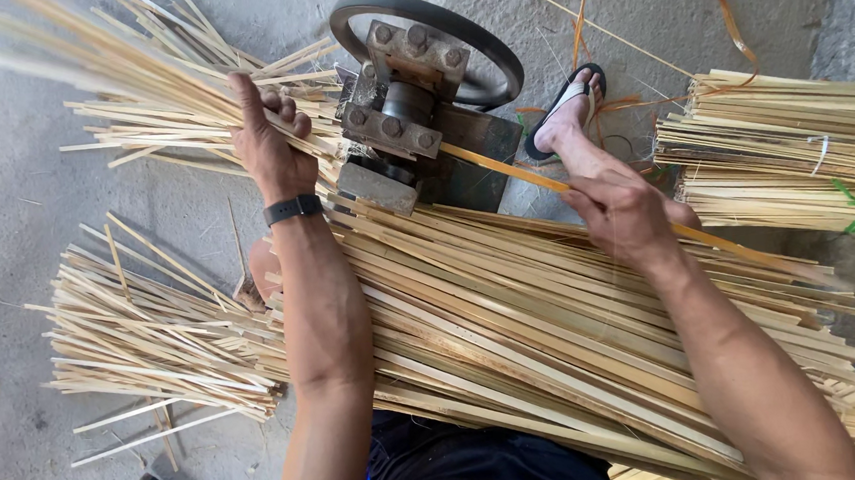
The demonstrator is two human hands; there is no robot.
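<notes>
Beside iron splitter, left hand grip clutching pale splints, right hand grip pinching flat bamboo strip

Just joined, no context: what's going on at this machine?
A person sits over a heap of bamboo strips. The right hand pinches one long strip that runs into a small metal machine with a wheel. The left hand grips a bunch of thin slivers on the machine's other side. Tied bundles lie at right.

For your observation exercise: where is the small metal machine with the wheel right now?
In the head view, the metal machine sits on the concrete floor at top centre, between the left hand and the sandalled foot, just beyond the strips across the lap.
</notes>
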